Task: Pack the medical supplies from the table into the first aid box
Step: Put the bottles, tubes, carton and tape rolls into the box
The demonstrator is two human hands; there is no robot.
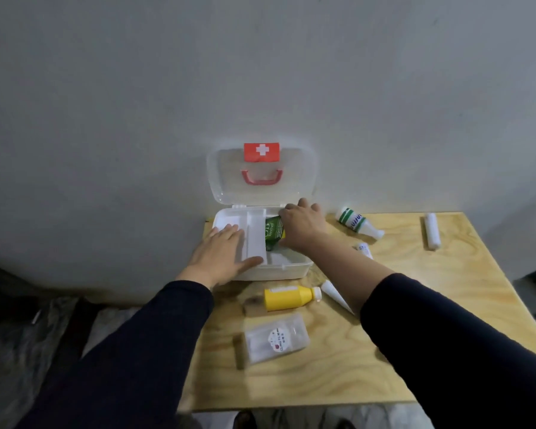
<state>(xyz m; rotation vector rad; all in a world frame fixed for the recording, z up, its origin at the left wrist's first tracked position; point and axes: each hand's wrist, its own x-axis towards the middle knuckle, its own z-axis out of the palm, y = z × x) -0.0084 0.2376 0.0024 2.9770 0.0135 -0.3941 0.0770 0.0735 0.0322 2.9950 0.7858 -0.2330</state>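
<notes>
The white first aid box [291,269] stands open against the wall, its clear lid [262,171] upright with a red cross label and red handle. My left hand [222,253] lies flat on the box's left side and inner tray, fingers spread. My right hand [302,224] is inside the right compartment, closed on a green packet [273,232]. On the table lie a yellow bottle [291,298], a clear plastic case [274,340], a white tube [334,294], a green-and-white bottle [358,222], a small white tube [365,249] and a white bandage roll [431,230].
The wooden table [399,335] ends at the front near my arms and at the right. A grey wall stands directly behind the box. Dark cloth and floor lie to the left, below table level.
</notes>
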